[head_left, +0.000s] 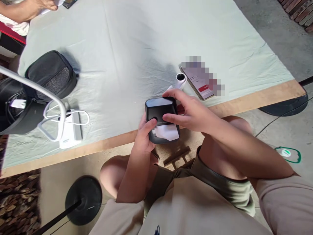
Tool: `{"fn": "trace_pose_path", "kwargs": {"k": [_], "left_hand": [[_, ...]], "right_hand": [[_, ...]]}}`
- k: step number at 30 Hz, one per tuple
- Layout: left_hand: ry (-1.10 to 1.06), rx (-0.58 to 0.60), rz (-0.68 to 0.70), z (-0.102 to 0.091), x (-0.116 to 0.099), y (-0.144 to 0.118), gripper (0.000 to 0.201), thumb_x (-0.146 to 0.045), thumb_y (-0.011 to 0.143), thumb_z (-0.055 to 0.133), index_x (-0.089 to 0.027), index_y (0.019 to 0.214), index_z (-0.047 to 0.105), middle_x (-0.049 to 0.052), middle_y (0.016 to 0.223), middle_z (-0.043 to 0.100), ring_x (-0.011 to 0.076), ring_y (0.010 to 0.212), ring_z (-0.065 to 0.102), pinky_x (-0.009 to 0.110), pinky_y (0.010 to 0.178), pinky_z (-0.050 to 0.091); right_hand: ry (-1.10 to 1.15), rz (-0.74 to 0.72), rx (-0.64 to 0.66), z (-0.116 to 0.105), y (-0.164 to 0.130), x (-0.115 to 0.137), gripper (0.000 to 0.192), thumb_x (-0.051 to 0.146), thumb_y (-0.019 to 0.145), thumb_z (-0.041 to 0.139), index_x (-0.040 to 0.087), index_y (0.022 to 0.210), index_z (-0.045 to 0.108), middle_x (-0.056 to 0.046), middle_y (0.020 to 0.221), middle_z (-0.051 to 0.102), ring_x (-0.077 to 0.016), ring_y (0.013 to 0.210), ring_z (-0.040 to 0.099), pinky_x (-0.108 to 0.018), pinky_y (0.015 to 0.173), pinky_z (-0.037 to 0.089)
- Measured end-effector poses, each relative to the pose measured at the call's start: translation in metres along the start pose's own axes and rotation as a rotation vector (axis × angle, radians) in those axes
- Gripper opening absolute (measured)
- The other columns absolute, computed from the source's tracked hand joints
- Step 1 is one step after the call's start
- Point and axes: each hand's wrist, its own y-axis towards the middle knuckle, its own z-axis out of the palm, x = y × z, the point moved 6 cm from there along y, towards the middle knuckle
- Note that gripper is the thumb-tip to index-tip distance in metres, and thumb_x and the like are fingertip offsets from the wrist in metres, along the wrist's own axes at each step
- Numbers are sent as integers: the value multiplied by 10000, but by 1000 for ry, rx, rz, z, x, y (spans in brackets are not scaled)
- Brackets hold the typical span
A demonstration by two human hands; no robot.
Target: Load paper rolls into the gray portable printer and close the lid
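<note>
Near the centre of the frame the person's left hand (144,137) wraps around a small black printer (161,119) from below, thumb pressed on its front face, so that hand is closed on the box. The right hand (189,112) lies over its top and right side, fingers curled on the lid, also gripping it. A strip of white paper (167,131) sticks out of the slot at the lower front.

The printer hangs just off the near wooden edge of the table (256,98), above the person's knees (nothing under it but lap and floor). If either hand loosens, I would expect it to drop there; a tug on the loose strip could tear it.

Just behind the right hand's fingers sits a white paper roll (181,80), with a phone (199,83) beside it, both near the edge and easy to knock. Lower left lie a white power bank (70,130) with its cable and a black pouch (52,75). The middle and upper cloth offers wide room. Another person's arm (26,9) rests at the upper left.
</note>
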Motion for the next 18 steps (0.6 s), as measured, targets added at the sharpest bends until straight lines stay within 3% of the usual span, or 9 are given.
{"fn": "trace_pose_path", "kwargs": {"k": [2,6,9,14,18], "left_hand": [[-21,-7,35,0,-1,3,590,-456,765,881,-206,1278,730,46,916,821,317,1038,788,357,781,660],[-48,-53,40,-1,3,10,536,-677,856,759,-206,1108,806,76,1094,833,324,1192,747,354,861,661],[-61,-70,22,-1,6,13,497,-674,901,723,-228,1100,813,66,1157,826,316,1201,743,361,911,651],[-74,-103,8,-7,5,16,387,-534,1021,617,-198,1110,788,74,1095,822,251,1041,779,323,831,641],[-63,-119,-21,-8,4,17,348,-454,1042,566,-185,1001,783,64,925,809,213,814,763,308,716,623]], "right_hand": [[-22,17,14,0,1,-4,556,503,867,704,200,1320,593,-93,1221,718,-234,923,693,-446,877,590],[-52,-79,-69,-8,-1,-6,554,570,914,647,203,1328,612,-128,1394,667,-307,1284,634,-505,1082,535],[-84,-165,-64,-10,-3,-4,538,530,927,649,206,1353,596,-129,1435,652,-303,1347,615,-506,1142,508],[-160,-310,66,-5,-5,1,645,485,869,753,219,1417,543,-125,1466,646,-307,1365,621,-501,1139,530],[-199,-395,10,-7,-8,7,657,501,879,769,190,1414,550,-150,1474,636,-306,1380,622,-490,1136,541]]}}
